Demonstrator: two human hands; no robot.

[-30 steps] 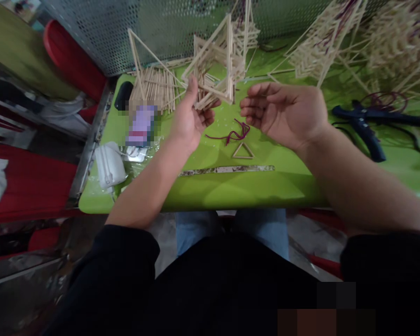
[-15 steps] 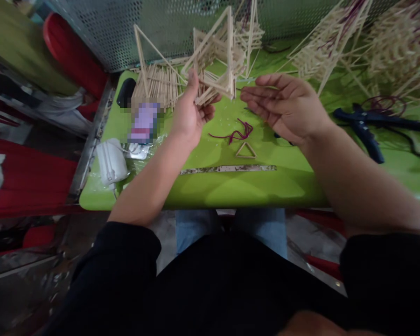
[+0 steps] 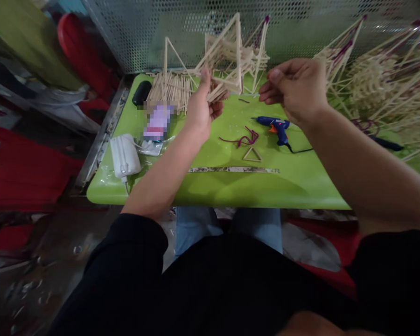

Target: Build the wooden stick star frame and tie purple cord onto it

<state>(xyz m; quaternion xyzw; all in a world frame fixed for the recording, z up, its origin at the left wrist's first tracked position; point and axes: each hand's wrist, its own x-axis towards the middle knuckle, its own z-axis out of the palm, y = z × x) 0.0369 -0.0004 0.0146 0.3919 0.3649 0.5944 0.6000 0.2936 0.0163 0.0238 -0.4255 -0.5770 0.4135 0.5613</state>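
My left hand (image 3: 198,112) is closed round the lower side of a wooden stick frame (image 3: 238,56) built of thin sticks joined into triangles, held above the green table. To the right of the frame, my right hand (image 3: 296,91) has its fingers pinched together; whatever is between them is too small or hidden to make out. Under the right hand lies a blue glue gun (image 3: 275,125) with an orange trigger. Purple strings (image 3: 244,139) and a small stick triangle (image 3: 252,154) are on the table between my arms.
A speckled flat strip (image 3: 234,170) lies near the front edge of the green table (image 3: 227,189). Loose sticks (image 3: 177,88), a phone (image 3: 159,120) and a white pouch-like object (image 3: 125,156) are on the left. More stick structures (image 3: 381,79) crowd the right, before a perforated metal panel (image 3: 154,32).
My right hand has risen slightly, moved right, and drawn its fingers into a pinch. The glue gun has come into full view. The left hand still holds the frame while the view has shifted.
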